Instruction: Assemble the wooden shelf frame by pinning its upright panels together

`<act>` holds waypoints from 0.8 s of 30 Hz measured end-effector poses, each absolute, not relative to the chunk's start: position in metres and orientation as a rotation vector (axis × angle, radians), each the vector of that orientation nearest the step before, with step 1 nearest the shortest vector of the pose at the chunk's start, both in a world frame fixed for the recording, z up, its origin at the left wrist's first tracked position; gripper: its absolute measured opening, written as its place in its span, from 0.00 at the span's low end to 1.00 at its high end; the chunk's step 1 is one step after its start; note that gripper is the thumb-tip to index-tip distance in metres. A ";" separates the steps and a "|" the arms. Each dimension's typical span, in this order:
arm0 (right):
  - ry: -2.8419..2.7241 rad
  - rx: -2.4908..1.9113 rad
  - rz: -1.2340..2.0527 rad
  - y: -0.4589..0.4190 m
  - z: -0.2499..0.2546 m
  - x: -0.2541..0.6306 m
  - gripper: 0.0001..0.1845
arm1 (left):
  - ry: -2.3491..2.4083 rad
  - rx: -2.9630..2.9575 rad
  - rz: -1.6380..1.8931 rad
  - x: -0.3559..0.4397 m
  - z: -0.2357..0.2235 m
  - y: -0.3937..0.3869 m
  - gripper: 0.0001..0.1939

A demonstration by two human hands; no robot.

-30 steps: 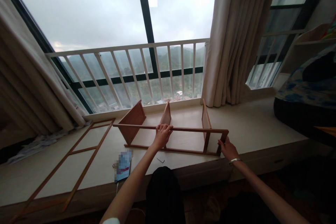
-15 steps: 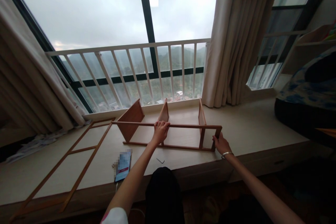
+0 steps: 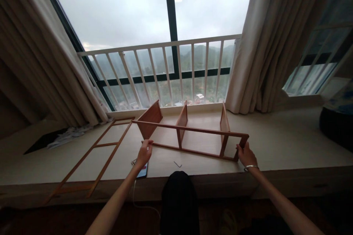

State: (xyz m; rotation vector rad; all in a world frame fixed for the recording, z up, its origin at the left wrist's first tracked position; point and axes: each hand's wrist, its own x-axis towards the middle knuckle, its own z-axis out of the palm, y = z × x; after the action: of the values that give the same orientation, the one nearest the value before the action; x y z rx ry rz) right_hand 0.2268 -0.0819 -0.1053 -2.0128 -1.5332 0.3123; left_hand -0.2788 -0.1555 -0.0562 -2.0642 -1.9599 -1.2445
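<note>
A brown wooden shelf unit (image 3: 198, 129) lies on its side on the pale window ledge, with three shelf boards standing up from its ladder-like side frame. My left hand (image 3: 145, 153) is closed on the left end of its lower rail. My right hand (image 3: 247, 155), with a bangle on the wrist, grips the short bar at the right end. A second wooden side frame (image 3: 105, 144) lies flat to the left, its far end close to the unit's upper left corner. An Allen key (image 3: 178, 164) rests on the ledge in front of the unit.
A phone (image 3: 142, 172) with a white cable lies partly hidden under my left forearm, small metal pieces (image 3: 134, 162) beside it. White railing (image 3: 165, 46) and curtains (image 3: 256, 51) stand behind. My knee (image 3: 179, 198) is at the ledge's front edge. A dark bulky item (image 3: 335, 128) sits far right.
My left hand has moved from the middle of the upper rail to the left end of the lower rail. My right hand keeps its grip at the right end. The view has shifted left.
</note>
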 end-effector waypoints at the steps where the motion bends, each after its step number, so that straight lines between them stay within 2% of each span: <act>1: -1.536 -2.013 0.305 -0.080 -0.109 0.228 0.22 | -2.090 -2.031 -1.191 -0.304 -0.065 -0.161 0.11; 5: -1.547 -2.008 0.300 -0.074 -0.116 0.230 0.24 | -2.449 -1.824 -0.938 -0.386 -0.098 -0.184 0.09; 10: -1.530 -2.028 0.276 -0.071 -0.118 0.228 0.23 | -2.670 -1.805 -0.733 -0.433 -0.129 -0.200 0.09; 15: -1.534 -2.044 0.281 -0.068 -0.123 0.228 0.25 | -2.952 -1.518 -0.787 -0.445 -0.155 -0.193 0.08; 24: -1.529 -2.060 0.252 -0.065 -0.128 0.227 0.26 | -3.185 -1.113 -0.922 -0.448 -0.187 -0.173 0.18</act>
State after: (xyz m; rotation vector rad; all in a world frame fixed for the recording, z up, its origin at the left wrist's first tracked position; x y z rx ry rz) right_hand 0.2271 -0.0646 -0.1277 -2.0605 -1.5286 0.2522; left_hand -0.4478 -0.1734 -0.1869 -1.1132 -3.1853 -0.9219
